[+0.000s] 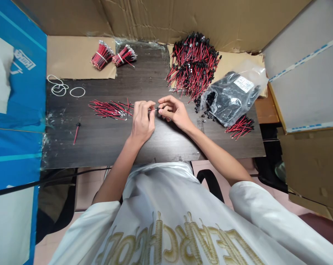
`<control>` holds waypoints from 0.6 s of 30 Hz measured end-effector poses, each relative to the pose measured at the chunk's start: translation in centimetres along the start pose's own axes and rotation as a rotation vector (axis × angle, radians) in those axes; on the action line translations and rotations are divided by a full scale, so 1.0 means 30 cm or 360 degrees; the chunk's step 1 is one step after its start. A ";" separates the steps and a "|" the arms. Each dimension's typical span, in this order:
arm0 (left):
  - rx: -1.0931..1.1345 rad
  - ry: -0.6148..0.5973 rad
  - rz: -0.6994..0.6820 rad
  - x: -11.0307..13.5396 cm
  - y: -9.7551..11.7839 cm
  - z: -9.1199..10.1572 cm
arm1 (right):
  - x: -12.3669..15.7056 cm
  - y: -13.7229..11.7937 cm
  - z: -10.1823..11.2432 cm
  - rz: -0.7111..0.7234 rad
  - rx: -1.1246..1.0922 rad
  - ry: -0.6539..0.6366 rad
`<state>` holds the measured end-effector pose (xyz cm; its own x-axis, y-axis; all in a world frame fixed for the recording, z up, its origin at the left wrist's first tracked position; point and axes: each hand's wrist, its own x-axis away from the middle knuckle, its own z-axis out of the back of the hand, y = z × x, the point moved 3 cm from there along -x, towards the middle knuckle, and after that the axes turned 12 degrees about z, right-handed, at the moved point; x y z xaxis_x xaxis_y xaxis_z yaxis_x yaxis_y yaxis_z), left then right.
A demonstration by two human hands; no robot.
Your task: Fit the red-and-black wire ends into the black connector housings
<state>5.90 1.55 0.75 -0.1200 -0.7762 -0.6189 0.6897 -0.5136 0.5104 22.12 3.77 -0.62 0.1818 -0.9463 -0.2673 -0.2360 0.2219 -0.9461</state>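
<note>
Over the middle of the dark table, my left hand [143, 118] and my right hand [175, 111] almost meet at the fingertips. A short wire runs out of the left hand's pinch. At its end is a small black connector housing [158, 109], which my right thumb and fingers grip; most of it is hidden. Just left of my left hand lies a loose pile of red and black wires [109, 109] with bare metal ends. Beyond my right hand is a big heap of wires with black connectors [194, 64].
An open plastic bag of black housings [232, 97] spills onto the table at right, beside a small wire pile [240, 127]. Two banded wire bundles [101, 56] lie at the back left. Rubber bands [77, 92] and a single connector wire [77, 132] lie left. Cardboard walls [144, 18] enclose the back.
</note>
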 end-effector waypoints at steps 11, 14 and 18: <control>0.0025 0.0073 0.0020 0.000 -0.007 0.011 | -0.004 -0.002 0.002 -0.0074 -0.0092 0.0036; 0.0021 0.0087 0.0018 -0.001 -0.008 0.014 | -0.006 -0.005 0.005 -0.0095 -0.0127 0.0049; 0.0036 0.0009 0.0061 0.000 -0.013 0.011 | -0.005 -0.002 0.000 -0.0106 -0.0120 0.0045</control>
<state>5.40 1.62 0.76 -0.0897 -0.7932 -0.6023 0.6774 -0.4919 0.5470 22.12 3.89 -0.52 0.1725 -0.9649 -0.1978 -0.2959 0.1408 -0.9448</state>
